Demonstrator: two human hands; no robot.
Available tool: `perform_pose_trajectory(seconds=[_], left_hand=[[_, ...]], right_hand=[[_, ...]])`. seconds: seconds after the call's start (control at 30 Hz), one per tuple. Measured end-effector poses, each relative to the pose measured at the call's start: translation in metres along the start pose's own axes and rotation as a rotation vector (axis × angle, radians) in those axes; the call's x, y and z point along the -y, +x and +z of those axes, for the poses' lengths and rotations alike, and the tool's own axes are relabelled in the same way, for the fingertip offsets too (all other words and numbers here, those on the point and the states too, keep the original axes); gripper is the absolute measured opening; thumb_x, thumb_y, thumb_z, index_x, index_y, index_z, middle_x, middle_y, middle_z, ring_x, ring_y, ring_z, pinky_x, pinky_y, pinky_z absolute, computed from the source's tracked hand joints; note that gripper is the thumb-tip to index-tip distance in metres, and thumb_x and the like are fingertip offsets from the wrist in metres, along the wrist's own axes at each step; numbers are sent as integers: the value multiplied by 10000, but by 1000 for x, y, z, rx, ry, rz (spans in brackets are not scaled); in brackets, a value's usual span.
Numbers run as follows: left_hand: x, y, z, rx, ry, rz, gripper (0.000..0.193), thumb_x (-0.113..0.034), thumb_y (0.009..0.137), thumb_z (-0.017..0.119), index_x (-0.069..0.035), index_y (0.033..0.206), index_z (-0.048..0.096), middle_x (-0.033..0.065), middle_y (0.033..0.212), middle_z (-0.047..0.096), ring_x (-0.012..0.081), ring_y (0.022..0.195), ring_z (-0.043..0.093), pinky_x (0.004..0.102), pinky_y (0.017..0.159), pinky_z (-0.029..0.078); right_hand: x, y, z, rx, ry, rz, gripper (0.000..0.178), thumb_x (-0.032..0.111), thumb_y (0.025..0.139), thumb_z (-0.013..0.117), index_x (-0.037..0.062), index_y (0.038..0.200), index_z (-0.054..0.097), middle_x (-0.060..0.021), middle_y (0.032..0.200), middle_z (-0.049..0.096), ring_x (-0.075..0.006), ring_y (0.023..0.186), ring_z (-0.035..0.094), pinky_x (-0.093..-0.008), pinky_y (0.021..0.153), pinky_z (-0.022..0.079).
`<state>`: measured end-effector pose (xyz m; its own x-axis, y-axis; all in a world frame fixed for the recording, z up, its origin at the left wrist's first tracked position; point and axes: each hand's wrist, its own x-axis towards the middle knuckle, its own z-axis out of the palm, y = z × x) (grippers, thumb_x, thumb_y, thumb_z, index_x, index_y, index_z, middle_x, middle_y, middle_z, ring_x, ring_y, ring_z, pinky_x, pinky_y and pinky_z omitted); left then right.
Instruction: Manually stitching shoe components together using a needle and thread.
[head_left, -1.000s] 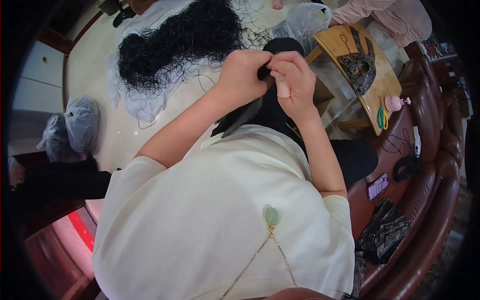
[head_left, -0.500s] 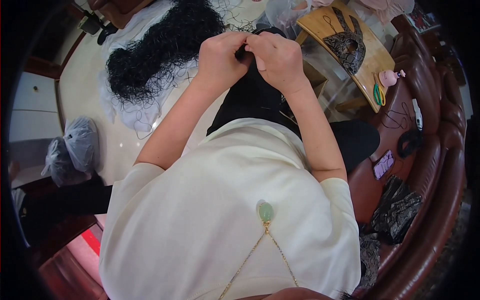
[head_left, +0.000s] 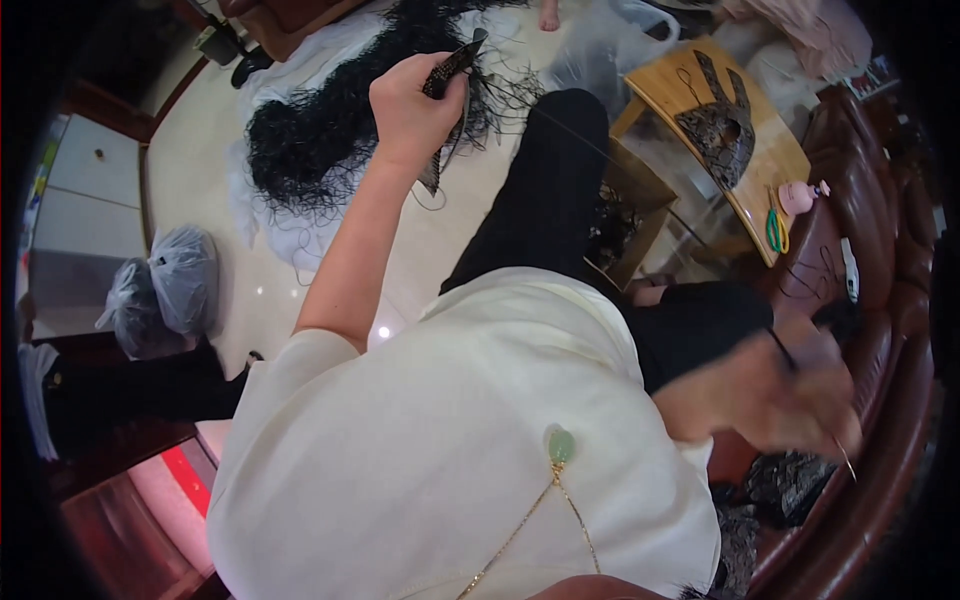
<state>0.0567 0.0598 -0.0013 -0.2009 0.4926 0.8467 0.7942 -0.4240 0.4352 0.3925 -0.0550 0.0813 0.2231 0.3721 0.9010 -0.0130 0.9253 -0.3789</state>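
My left hand [head_left: 415, 115] is raised over the floor, closed round a folded piece of dark, scaly-patterned material [head_left: 450, 70]. Its pointed end hangs below the palm, beside a loop of dark cord. My right hand [head_left: 765, 395] is out to the side over the sofa, smeared by motion. A thin, glinting needle [head_left: 848, 460] sticks out from its fingertips. A fine thread [head_left: 580, 133] runs from near the left hand across my dark-trousered knee toward the right.
A tangled heap of black strands [head_left: 320, 150] lies on white sheeting. At right, a wooden table [head_left: 655, 75] bears another patterned piece [head_left: 722, 140], scissors [head_left: 776, 225] and a pink bottle [head_left: 798, 197]. Tied plastic bags [head_left: 185, 280] stand left. A brown leather sofa [head_left: 880, 370] curves along the right.
My hands were together over my knee. The right has swung far right and back toward me; the left has moved slightly left, and the patterned piece in it now shows.
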Motion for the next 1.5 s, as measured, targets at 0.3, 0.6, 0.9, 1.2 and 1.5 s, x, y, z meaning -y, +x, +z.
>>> perform_pose_trajectory(seconds=[0.3,0.6,0.9,1.2,1.5], left_hand=[[41,-7,-9,-16,82,-132,174,-48,673,714,-8,842,711,48,712,682,170,551,557,251,537,452],[19,-6,-24,233,-379,-690,175,-55,727,776,41,834,674,53,728,679,86,552,555,204,512,458],[-50,-1,-13,582,-1211,-907,364,48,697,748,33,1043,635,87,870,697,127,693,647,202,648,527],[-77,9,2,710,-1196,-833,463,74,645,755,26,1086,620,80,898,702,130,749,642,216,720,529],[-91,8,15,713,-963,-607,433,53,624,779,-1,1024,625,55,881,697,92,763,616,208,743,514]], right_hand=[[88,41,-149,-123,305,-44,108,156,840,564,200,770,634,117,592,554,-24,478,444,-194,461,283],[107,43,-211,-311,646,-22,118,16,747,566,130,719,582,99,585,566,-19,417,434,-156,369,299],[-68,-11,-35,-9,219,981,358,92,839,517,35,1186,584,-88,1011,630,-86,751,555,-136,560,395],[-102,-11,65,438,-29,906,263,66,817,646,52,1080,649,70,631,405,-44,549,328,-172,532,276],[-92,-24,65,402,-310,596,220,34,776,670,59,994,666,78,611,376,-51,545,304,-178,523,267]])
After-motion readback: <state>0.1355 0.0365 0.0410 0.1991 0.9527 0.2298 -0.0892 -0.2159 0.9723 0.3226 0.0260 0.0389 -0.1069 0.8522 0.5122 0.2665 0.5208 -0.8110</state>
